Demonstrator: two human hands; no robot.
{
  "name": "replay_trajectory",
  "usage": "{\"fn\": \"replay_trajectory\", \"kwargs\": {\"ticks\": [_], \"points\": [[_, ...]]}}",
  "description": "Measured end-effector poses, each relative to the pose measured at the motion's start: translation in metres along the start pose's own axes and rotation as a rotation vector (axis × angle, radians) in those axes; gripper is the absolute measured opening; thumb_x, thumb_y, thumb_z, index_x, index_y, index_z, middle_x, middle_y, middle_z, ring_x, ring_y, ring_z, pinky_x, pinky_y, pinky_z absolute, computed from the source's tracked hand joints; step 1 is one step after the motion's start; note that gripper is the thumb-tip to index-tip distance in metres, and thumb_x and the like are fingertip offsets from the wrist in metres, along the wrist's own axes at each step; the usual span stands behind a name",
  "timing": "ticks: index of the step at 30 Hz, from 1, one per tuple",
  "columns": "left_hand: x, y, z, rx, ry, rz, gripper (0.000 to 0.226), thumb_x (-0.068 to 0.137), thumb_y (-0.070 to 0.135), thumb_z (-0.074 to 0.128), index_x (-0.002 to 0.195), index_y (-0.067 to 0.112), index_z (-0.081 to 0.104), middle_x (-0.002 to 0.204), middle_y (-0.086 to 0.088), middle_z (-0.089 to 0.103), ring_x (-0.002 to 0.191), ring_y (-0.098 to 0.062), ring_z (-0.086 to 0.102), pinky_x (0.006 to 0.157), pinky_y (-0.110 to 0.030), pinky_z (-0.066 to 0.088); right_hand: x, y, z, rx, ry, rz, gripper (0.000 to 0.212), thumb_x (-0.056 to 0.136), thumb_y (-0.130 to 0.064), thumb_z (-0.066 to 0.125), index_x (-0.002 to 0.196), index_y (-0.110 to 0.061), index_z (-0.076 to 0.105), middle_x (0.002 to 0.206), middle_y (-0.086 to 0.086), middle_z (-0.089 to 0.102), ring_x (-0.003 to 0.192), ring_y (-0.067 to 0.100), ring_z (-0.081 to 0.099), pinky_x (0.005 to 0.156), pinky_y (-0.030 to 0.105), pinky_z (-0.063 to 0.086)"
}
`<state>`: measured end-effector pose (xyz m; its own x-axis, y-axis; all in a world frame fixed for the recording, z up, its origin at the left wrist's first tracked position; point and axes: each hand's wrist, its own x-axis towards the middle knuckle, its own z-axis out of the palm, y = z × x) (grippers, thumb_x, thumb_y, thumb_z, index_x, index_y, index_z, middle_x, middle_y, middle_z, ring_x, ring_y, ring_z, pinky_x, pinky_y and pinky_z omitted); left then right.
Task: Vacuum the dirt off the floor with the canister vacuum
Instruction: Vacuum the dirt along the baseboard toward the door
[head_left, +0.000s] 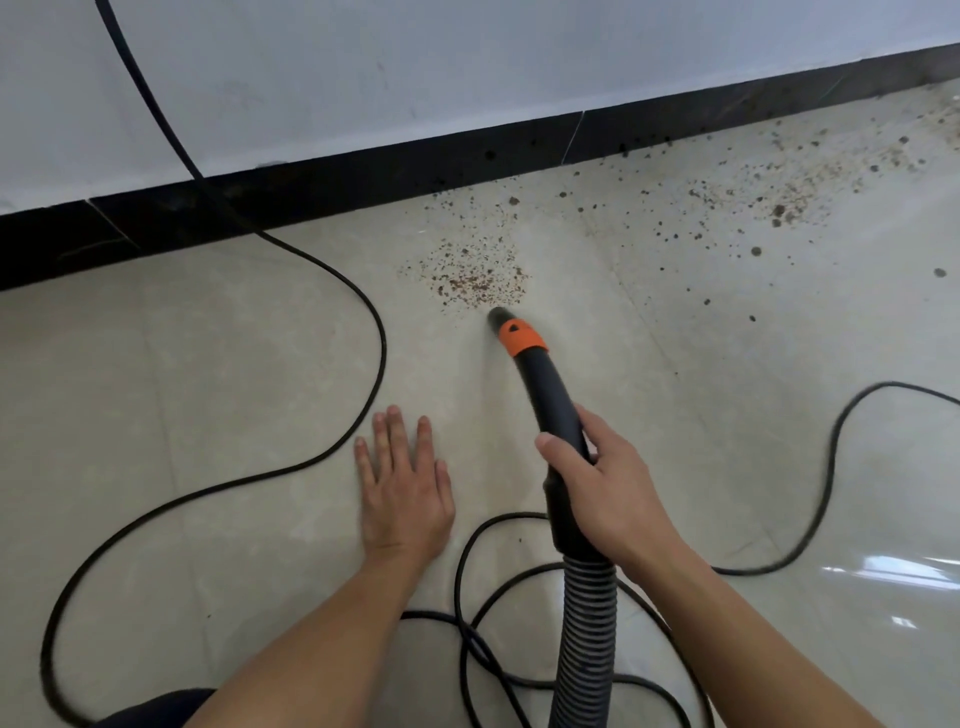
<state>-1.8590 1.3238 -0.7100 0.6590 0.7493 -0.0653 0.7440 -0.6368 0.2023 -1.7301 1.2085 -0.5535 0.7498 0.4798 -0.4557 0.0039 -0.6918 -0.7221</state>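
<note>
Along the far edge a pale wall (467, 62) meets one black skirting board (311, 197), the only hard boundary I can see. The tiled floor (182, 389) lies open on the near side of it. At the left a black cord (383, 338) drops down the wall and loops wide across the tiles. More loops lie near me and off to the right, and I cannot tell whether they are one cord or several.

Two grips are in view. The left grip (402, 478) lies flat on the floor, fingers straight, holding nothing; the cord bends round its left side, apart from it. Right of it is one vacuum wand (543, 395), black with an orange collar (521, 338), its tip down at the floor. The right grip (608, 483) is wrapped round the wand's near end, just above one ribbed hose (584, 634) that trails toward me.

I count two areas of dirt. A dense patch (475, 278) sits just beyond the wand tip, at the opposite end of the wand from the right grip. A wider scatter (779, 202) lies at the far right along the skirting board, well apart from the wand.
</note>
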Motion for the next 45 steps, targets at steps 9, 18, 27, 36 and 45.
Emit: {"fn": "replay_trajectory", "kwargs": {"ticks": [9, 18, 27, 36, 45], "points": [[0.0, -0.001, 0.001, -0.011, 0.0, 0.002, 0.061, 0.093, 0.035, 0.027, 0.147, 0.008, 0.035, 0.156, -0.022, 0.022, 0.147, -0.035, 0.015, 0.116, -0.056, 0.014, 0.021, 0.0, -0.002, 0.032, 0.045, 0.011, 0.047, 0.084, -0.053, 0.059, 0.131, -0.043, 0.055, 0.086, -0.004, 0.071, 0.079, 0.02, 0.07, 0.08, 0.048, 0.058], [0.0, -0.001, 0.002, -0.004, -0.011, 0.0, 0.061, 0.093, 0.036, 0.026, 0.148, 0.008, 0.034, 0.157, -0.022, 0.02, 0.147, -0.035, 0.014, 0.117, -0.056, 0.013, 0.045, -0.003, -0.016, 0.095, 0.031, 0.051, 0.046, 0.08, -0.054, 0.059, 0.125, -0.042, 0.057, 0.084, 0.004, 0.072, 0.075, 0.029, 0.071, 0.075, 0.054, 0.059], [0.001, 0.0, 0.001, -0.011, -0.013, -0.001, 0.061, 0.093, 0.035, 0.027, 0.147, 0.008, 0.035, 0.156, -0.022, 0.023, 0.147, -0.035, 0.017, 0.115, -0.056, 0.016, 0.064, -0.015, -0.022, 0.089, -0.016, 0.02, 0.034, 0.092, -0.04, 0.062, 0.126, -0.039, 0.059, 0.084, 0.007, 0.072, 0.078, 0.033, 0.071, 0.078, 0.055, 0.059], [0.0, -0.001, 0.0, 0.006, -0.02, -0.002, 0.061, 0.093, 0.035, 0.029, 0.147, 0.009, 0.035, 0.156, -0.021, 0.023, 0.147, -0.033, 0.018, 0.115, -0.055, 0.016, 0.046, -0.013, -0.016, 0.047, -0.135, -0.026, 0.03, 0.092, -0.041, 0.063, 0.121, -0.045, 0.06, 0.081, 0.002, 0.07, 0.076, 0.031, 0.07, 0.076, 0.053, 0.059], [-0.001, -0.001, -0.001, 0.004, -0.023, -0.013, 0.06, 0.094, 0.036, 0.029, 0.147, 0.01, 0.035, 0.157, -0.019, 0.022, 0.147, -0.032, 0.017, 0.116, -0.054, 0.016, 0.032, -0.005, 0.0, 0.076, -0.183, -0.058, 0.042, 0.081, -0.053, 0.061, 0.123, -0.05, 0.057, 0.074, 0.003, 0.069, 0.069, 0.029, 0.069, 0.07, 0.053, 0.058]]}}
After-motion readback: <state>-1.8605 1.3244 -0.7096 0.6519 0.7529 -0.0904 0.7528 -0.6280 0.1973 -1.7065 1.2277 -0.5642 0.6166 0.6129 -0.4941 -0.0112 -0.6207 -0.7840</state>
